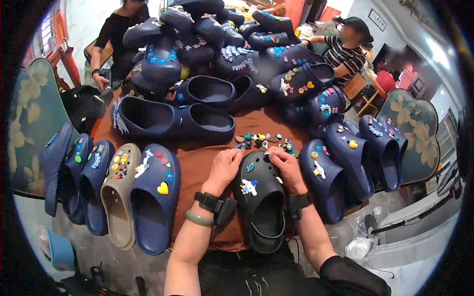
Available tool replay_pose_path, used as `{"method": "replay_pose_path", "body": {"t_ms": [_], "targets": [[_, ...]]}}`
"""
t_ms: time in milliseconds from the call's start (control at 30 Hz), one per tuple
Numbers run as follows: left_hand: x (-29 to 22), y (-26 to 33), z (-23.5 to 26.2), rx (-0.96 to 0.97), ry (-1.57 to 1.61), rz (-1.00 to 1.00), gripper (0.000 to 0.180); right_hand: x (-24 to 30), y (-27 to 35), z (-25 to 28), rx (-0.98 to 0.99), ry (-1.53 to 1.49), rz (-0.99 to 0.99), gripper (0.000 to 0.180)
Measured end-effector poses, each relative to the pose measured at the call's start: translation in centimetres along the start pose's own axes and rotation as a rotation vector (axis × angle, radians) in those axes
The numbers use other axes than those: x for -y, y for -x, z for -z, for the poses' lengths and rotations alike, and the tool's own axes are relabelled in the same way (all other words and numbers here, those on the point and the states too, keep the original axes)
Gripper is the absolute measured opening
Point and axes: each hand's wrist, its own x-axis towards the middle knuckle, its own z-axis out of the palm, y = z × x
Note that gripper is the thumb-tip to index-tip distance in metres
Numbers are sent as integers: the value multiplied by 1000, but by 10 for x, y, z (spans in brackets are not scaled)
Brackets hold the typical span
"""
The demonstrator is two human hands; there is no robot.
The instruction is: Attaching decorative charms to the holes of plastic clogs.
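A black clog (pixel 262 183) with a heel strap stands toe-away at the near edge of the table. It carries a white-and-blue character charm (pixel 249 186), a small teal charm (pixel 250 167) and a pale one near its right side. Curled fingers of my left hand (pixel 224 168) rest against the left of the toe. My right hand (pixel 287 170) grips the right side, its thumb pressed onto the toe top. A small dark-and-pale spot shows at that thumb; I cannot make out what it is. Just beyond the toe lies a loose pile of colourful shoe charms (pixel 259 140).
Decorated navy clogs (pixel 154 207) and a taupe clog (pixel 118 202) line the left edge; more navy clogs (pixel 326 182) line the right. A tall heap of navy clogs (pixel 197 91) covers the far table. Two people stand beyond, among chairs (pixel 412 133). A brown cloth (pixel 195 170) covers the table.
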Motion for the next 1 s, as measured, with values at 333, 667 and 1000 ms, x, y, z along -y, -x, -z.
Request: {"method": "replay_pose_path", "body": {"t_ms": [333, 667, 1000], "targets": [[-26, 1, -3, 43, 417, -49, 19, 16, -8, -3, 190, 501, 347, 12], [-36, -2, -2, 175, 321, 17, 25, 4, -7, -3, -28, 147, 227, 15], [-43, -1, -8, 69, 460, 215, 17, -12, -21, -4, -117, 12, 100, 18]]}}
